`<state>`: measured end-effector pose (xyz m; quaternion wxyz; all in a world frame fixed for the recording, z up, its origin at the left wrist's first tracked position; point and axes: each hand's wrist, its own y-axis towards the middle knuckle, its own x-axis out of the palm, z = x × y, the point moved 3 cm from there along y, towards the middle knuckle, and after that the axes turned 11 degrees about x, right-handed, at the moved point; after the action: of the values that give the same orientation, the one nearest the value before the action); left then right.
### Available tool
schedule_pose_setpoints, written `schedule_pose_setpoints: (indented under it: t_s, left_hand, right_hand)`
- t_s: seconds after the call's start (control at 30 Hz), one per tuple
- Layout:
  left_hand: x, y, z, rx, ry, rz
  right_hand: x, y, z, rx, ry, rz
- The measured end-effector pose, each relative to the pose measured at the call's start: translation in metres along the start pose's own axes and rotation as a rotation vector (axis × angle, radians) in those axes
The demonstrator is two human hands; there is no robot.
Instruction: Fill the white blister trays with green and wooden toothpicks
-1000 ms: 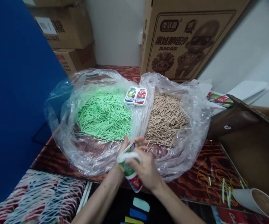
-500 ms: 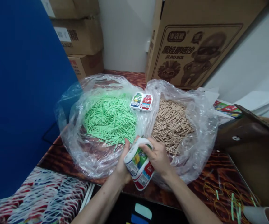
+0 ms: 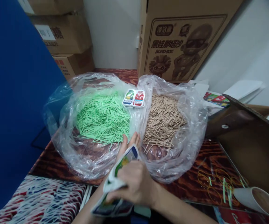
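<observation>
My right hand (image 3: 136, 183) grips a stack of bottle-shaped printed cards (image 3: 112, 183), white-edged with green, blue and red print. The stack is bent and partly split, its lower part blurred. Behind the stack, my left hand (image 3: 124, 145) has its thumb and fingers stretched out; its palm is hidden by the cards. Beyond the hands, a similar red and green card pair (image 3: 133, 98) lies between two clear plastic bags. Light green thin sticks (image 3: 104, 118) fill the left bag, and brown thin sticks (image 3: 163, 121) the right one.
A large cardboard carton (image 3: 185, 40) stands behind, more boxes (image 3: 62, 34) are stacked at back left, and a blue panel (image 3: 15, 93) rises at left. On the right are an open box (image 3: 248, 146), a paper cup (image 3: 257, 199) on its side and rubber bands (image 3: 209, 183). Bundled printed pieces (image 3: 48, 199) lie front left.
My right hand has swung the cards down and to the left, bending the stack. My left hand has come off them, fingers now stretched out. The view has shifted slightly right.
</observation>
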<state>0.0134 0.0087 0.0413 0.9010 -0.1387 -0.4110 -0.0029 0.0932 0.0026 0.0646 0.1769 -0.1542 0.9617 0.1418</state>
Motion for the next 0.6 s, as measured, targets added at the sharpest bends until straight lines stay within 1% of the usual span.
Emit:
schedule_pose_setpoints:
  t_s: [0.03,0.07,0.1,0.13,0.17,0.2,0.27,0.3,0.33,0.37,0.43,0.5,0.53,0.6]
  left_hand:
    - [0.001,-0.001,-0.001,-0.036,0.002,-0.014]
    - [0.002,-0.003,-0.001,-0.065,-0.004,-0.035]
    - [0.003,-0.006,0.002,-0.071,-0.012,-0.061]
    - [0.004,-0.009,0.006,-0.056,-0.019,-0.093]
    - [0.005,-0.012,0.012,-0.01,-0.019,-0.12]
    - [0.005,-0.016,0.019,0.068,-0.007,-0.136]
    - [0.003,-0.021,0.03,0.27,0.071,-0.088]
    - [0.001,-0.023,0.033,0.349,0.115,-0.048]
    - [0.001,-0.023,0.032,0.389,0.15,-0.015]
    - [0.001,-0.022,0.028,0.389,0.165,0.006]
    - [0.003,-0.013,0.015,0.307,0.136,0.034]
    - [0.004,0.0,0.006,0.234,0.046,0.079]
    - [0.004,0.007,0.004,0.204,0.011,0.065]
    - [0.008,0.017,0.003,0.131,-0.035,-0.068]
  right_hand:
    - [-0.002,0.002,0.002,-0.026,0.003,-0.025]
    - [-0.01,0.006,0.008,-0.031,-0.008,-0.011]
    - [-0.025,0.011,0.018,0.05,-0.015,0.081]
    - [-0.043,0.016,0.03,0.116,-0.01,0.219]
    - [-0.063,0.02,0.041,0.176,-0.015,0.344]
    - [-0.081,0.023,0.05,0.221,-0.029,0.433]
    - [-0.11,0.024,0.059,0.259,-0.067,0.524]
    - [-0.118,0.023,0.059,0.255,-0.089,0.552]
    - [-0.122,0.02,0.055,0.24,-0.109,0.576]
    - [-0.121,0.017,0.049,0.223,-0.129,0.593]
    - [-0.105,0.008,0.034,0.193,-0.136,0.59]
    - [-0.075,-0.001,0.018,0.161,-0.084,0.483]
    - [-0.058,-0.005,0.012,0.151,-0.014,0.357]
    - [-0.024,-0.012,0.001,0.033,0.059,0.019]
